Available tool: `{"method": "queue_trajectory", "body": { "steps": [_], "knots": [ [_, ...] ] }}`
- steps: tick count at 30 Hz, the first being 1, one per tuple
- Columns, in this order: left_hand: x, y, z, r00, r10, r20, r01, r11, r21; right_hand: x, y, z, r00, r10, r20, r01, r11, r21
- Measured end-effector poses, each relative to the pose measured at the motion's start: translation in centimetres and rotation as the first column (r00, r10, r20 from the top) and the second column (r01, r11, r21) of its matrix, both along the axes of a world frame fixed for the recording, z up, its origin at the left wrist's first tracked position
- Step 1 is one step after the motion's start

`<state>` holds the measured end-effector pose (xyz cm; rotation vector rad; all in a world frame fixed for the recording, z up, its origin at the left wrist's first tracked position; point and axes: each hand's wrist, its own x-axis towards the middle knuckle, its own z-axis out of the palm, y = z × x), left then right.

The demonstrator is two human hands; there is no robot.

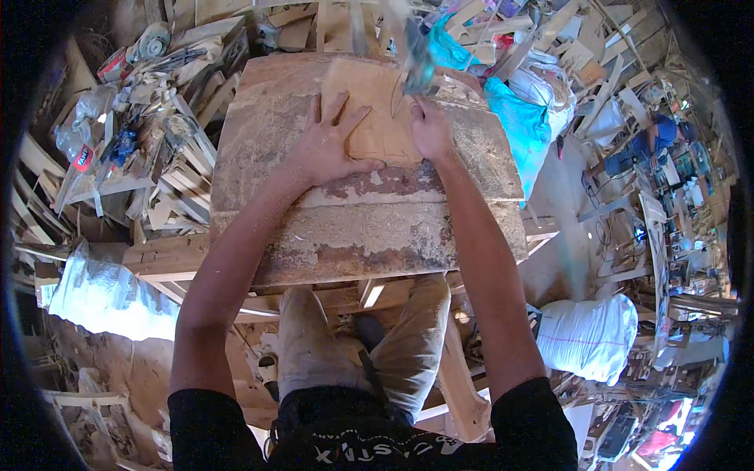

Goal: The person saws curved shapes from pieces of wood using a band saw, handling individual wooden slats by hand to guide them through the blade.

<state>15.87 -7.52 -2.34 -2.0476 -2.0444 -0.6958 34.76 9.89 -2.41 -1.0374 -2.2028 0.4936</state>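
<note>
My left hand (330,151) lies fingers apart; my right hand (434,135) curls, grip unclear; the wooden board (373,98) points lengthwise away from me.

A pale wooden board (378,140) is lying at the far edge of a worn, dust-covered table (361,255). The left hand (334,149) is resting on the board's left side, fingers spread wide, while the right hand (432,129) is sitting with curled fingers at its right edge. A blurred greenish object (420,63) is hanging over the far edge, near the right hand. Beyond the table's left edge, wood scraps (184,141) are lying heaped; past the far right corner, a turquoise bag (518,114) is slumping.
</note>
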Motion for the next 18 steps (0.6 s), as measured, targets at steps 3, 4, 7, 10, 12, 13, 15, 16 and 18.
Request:
{"method": "queue_trajectory", "body": {
  "steps": [3, 4, 7, 10, 12, 13, 15, 16, 18],
  "knots": [
    [0.2, 0.1, 0.4, 1.000, -0.020, 0.017, 0.020, 1.000, -0.008, 0.2, 0.3, -0.3, 1.000, -0.007, -0.017, 0.008, 0.998, 0.059],
    [0.2, -0.1, 0.7, 0.999, -0.013, 0.033, 0.014, 1.000, -0.028, 0.1, -0.1, -0.2, 1.000, -0.012, -0.011, 0.013, 0.997, 0.079],
    [0.1, -0.2, 1.0, 0.999, -0.026, 0.020, 0.026, 1.000, -0.017, -0.1, -0.6, 0.8, 0.997, -0.045, 0.061, 0.042, 0.998, 0.050],
    [0.1, -0.1, 1.0, 1.000, -0.021, -0.002, 0.021, 0.999, -0.024, -0.2, -0.9, 1.2, 0.994, -0.069, 0.086, 0.070, 0.997, -0.018],
    [0.1, 0.1, 0.9, 1.000, -0.013, -0.003, 0.013, 0.999, -0.036, -0.1, -0.6, 0.9, 0.997, -0.065, 0.040, 0.064, 0.998, 0.014],
    [0.1, 0.2, 1.0, 1.000, -0.012, 0.000, 0.012, 0.999, -0.037, 0.0, -0.4, 0.5, 0.999, -0.053, -0.003, 0.053, 0.996, 0.069],
    [0.0, 0.3, 0.9, 1.000, -0.009, 0.007, 0.009, 0.999, -0.039, 0.0, -0.1, 0.1, 0.999, -0.036, -0.039, 0.040, 0.994, 0.104],
    [-0.2, 0.4, 0.7, 1.000, -0.008, 0.010, 0.008, 0.999, -0.039, -0.1, -0.1, 0.1, 0.999, -0.034, -0.035, 0.037, 0.996, 0.085],
    [-0.3, 0.5, 0.7, 1.000, -0.011, 0.011, 0.012, 0.999, -0.038, -0.2, 0.1, 0.0, 0.999, -0.028, -0.043, 0.031, 0.997, 0.069]
  ]
}}
